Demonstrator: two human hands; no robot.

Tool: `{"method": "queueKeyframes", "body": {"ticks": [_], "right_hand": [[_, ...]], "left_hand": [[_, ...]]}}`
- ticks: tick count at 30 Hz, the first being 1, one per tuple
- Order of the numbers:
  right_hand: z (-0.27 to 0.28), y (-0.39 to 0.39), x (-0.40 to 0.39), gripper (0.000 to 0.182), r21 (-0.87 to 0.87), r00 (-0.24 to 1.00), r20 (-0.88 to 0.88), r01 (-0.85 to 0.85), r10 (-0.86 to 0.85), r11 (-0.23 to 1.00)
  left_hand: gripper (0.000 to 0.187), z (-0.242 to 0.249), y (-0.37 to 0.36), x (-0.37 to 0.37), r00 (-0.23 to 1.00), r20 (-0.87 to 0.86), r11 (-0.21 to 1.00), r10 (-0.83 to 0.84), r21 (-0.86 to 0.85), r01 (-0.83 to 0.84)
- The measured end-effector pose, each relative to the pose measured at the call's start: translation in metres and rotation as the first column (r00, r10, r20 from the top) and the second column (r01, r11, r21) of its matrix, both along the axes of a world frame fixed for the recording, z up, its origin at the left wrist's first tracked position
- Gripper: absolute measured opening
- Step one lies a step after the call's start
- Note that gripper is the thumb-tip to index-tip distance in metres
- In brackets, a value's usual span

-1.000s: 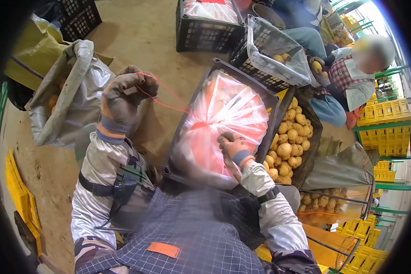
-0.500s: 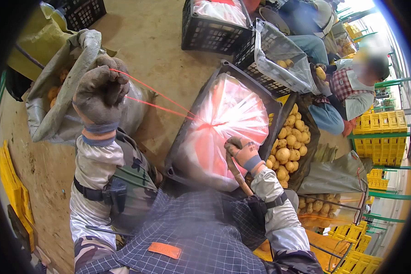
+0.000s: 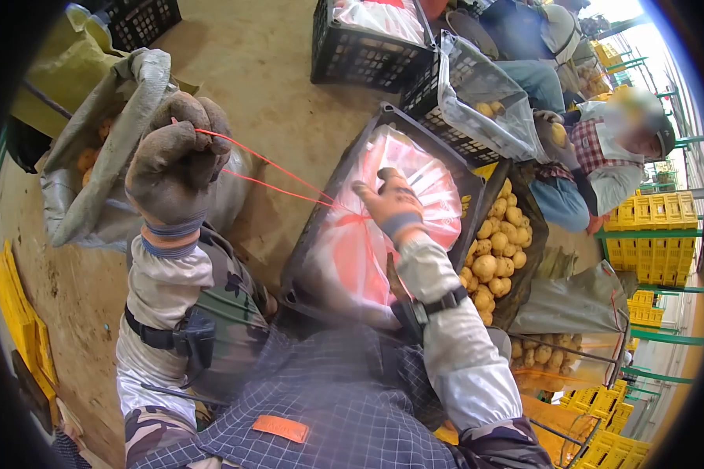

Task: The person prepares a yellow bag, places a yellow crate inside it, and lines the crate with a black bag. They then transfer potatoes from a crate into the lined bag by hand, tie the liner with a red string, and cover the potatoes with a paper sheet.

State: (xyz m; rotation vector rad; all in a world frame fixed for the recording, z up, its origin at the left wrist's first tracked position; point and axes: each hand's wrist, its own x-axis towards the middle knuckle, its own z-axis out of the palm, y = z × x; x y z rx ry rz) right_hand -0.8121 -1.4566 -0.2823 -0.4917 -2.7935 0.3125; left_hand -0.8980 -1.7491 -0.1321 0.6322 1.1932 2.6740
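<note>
While the left hand (image 3: 178,160) is raised in a closed fist, it grips two strands of red string (image 3: 278,178) that run taut down to the gathered neck of a pink bag (image 3: 368,234). That bag sits in a black crate (image 3: 330,176) on the floor (image 3: 274,70), filling it almost to the rim. Over the bag's knot hovers the right hand (image 3: 391,202), gloved, its fingers partly curled and reaching toward the knot; whether it pinches the string there cannot be told. A dark tool handle shows along the right forearm, though how it is held is unclear.

Just right of the crate lies a dark tray of potatoes (image 3: 497,250). A grey sack (image 3: 109,148) slumps open behind the left hand. Farther up stand two more crates, one lined with clear plastic (image 3: 477,94). Another person (image 3: 602,156) sits beyond them holding a potato. Yellow crates (image 3: 653,227) are stacked at the right edge.
</note>
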Motion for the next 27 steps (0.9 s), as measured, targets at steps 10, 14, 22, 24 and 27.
{"method": "queueKeyframes", "body": {"ticks": [10,14,22,24,27], "right_hand": [[-0.016,0.078,-0.037,0.024,-0.515,0.996,0.035,-0.052,0.081,0.855],[0.038,0.104,-0.032,0.018,-0.671,0.903,-0.347,-0.427,0.253,0.605],[0.184,0.158,-0.086,0.039,-0.197,0.975,-0.219,-0.074,0.030,0.978],[0.187,0.126,-0.077,0.046,0.066,0.988,-0.135,-0.063,0.071,0.996],[0.153,0.097,-0.045,0.044,-0.073,0.969,0.160,-0.177,0.186,0.982]], "left_hand": [[0.020,-0.001,-0.006,-0.008,1.000,0.006,1.000,-0.012,0.022,0.012],[0.017,-0.004,-0.007,-0.011,0.998,0.052,0.999,0.037,0.013,-0.037],[0.017,-0.014,-0.002,-0.022,0.882,0.244,0.907,0.404,-0.229,-0.352],[0.018,-0.017,-0.002,-0.029,0.871,0.251,0.899,0.423,-0.240,-0.367],[0.025,-0.032,-0.021,-0.051,0.914,0.202,0.919,0.352,0.110,-0.378]]}}
